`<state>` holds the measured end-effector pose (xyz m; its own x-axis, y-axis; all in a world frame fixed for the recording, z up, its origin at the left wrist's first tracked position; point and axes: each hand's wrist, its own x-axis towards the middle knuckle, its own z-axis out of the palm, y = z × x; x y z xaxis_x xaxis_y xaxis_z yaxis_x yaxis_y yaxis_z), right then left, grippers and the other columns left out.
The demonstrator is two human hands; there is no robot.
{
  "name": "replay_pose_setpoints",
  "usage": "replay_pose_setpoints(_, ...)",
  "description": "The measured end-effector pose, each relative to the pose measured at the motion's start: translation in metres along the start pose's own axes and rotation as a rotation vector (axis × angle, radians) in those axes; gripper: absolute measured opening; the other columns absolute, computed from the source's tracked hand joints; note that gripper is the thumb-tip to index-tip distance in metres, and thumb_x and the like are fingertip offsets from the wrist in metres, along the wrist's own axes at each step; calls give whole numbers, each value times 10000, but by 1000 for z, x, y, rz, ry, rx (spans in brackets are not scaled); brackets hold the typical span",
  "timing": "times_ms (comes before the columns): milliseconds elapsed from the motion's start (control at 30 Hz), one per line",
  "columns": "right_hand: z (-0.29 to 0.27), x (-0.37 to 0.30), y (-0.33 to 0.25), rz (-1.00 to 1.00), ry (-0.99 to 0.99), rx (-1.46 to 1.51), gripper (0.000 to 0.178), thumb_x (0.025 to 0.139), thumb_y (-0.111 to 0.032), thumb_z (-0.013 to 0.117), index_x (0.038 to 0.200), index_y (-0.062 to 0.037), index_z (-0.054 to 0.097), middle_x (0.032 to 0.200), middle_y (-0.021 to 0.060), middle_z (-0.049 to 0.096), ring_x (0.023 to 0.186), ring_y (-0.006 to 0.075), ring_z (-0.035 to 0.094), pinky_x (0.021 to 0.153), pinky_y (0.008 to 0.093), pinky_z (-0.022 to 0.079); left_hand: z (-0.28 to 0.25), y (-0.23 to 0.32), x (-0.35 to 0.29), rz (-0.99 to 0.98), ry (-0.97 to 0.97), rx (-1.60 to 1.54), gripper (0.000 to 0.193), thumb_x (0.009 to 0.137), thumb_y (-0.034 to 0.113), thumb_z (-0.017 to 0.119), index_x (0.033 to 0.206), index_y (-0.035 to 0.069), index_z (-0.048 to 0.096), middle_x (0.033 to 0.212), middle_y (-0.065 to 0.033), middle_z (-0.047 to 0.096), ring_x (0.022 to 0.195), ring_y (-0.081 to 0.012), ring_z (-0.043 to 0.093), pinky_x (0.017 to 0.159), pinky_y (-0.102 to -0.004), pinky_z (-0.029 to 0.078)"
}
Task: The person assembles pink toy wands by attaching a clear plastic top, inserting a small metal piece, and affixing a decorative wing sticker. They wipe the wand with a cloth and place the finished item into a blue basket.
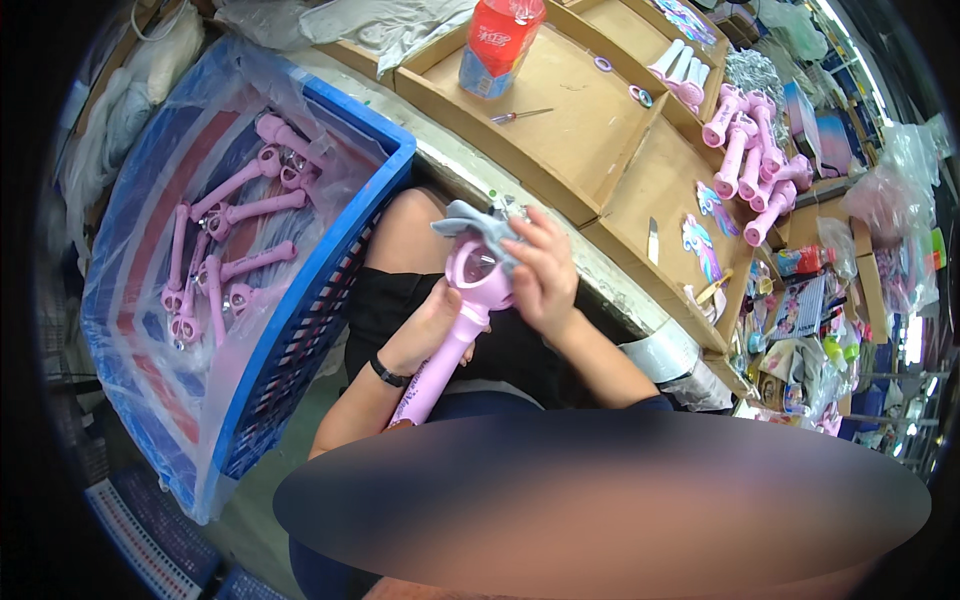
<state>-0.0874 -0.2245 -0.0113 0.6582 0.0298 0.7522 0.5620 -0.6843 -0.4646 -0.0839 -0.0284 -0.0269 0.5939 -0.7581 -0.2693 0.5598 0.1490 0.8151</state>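
Note:
A pink toy wand (440,368) with a round, ring-framed head and a clear dome is tilted above my lap. My left hand (425,328) wraps round it just below the head, so it is closed on the wand. At the top of the head lies a grey-blue cloth (468,219). My right hand (546,268) pinches this cloth against the dome's right side, its fingers bent over the edge. Part of the wand's head is hidden by the cloth and fingers, and its lower end runs down past my left wrist.
A blue plastic crate (398,160) lined with clear film holds several pink wands (265,205) on the left. Ahead, cardboard trays (575,130) bear a red-and-blue bottle (498,50), a screwdriver (522,115) and a knife (653,241). More pink wands (737,155) are piled at the right.

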Motion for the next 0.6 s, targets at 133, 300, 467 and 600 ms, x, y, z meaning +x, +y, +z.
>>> replay_pose_setpoints(133, 20, -24, -23, -368, 1, -234, 270, 788, -260, 643, 1041, -169, 667, 1202, 60, 570, 1160, 311, 481, 993, 444, 333, -8, -4, 3, -70, -67, -383, 710, 855, 684, 208, 1070, 74, 501, 601, -68, 564, 477, -154, 573, 422, -246, 474)
replay_pose_setpoints(300, 10, -19, -3, -230, -37, -60, 251, 789, -326, 617, 1001, -214, 690, 1173, 67, 583, 1153, 310, 498, 1058, 449, 238, -5, -4, 4, -128, -62, -267, 646, 902, 629, 192, 1157, 89, 435, 712, -99, 589, 468, -147, 572, 405, -234, 468)
replay_pose_setpoints(467, 16, -32, -1, 21, 180, 195, 334, 959, -277, 398, 1069, -27, 590, 1223, 227, 528, 1191, 390, 456, 1068, 477, 199, 2, -2, 8, -99, -172, -409, 691, 897, 644, 233, 1148, 42, 462, 757, -152, 598, 461, -166, 572, 381, -237, 458)
replay_pose_setpoints(600, 38, -62, -26, 194, 312, 227, 453, 989, -282, 308, 1347, -7, 342, 1417, 243, 293, 1315, 391, 296, 1088, 472, 150, 2, -2, 7, -112, -200, -425, 713, 894, 651, 222, 1162, 36, 463, 769, -159, 605, 450, -167, 564, 390, -249, 464)
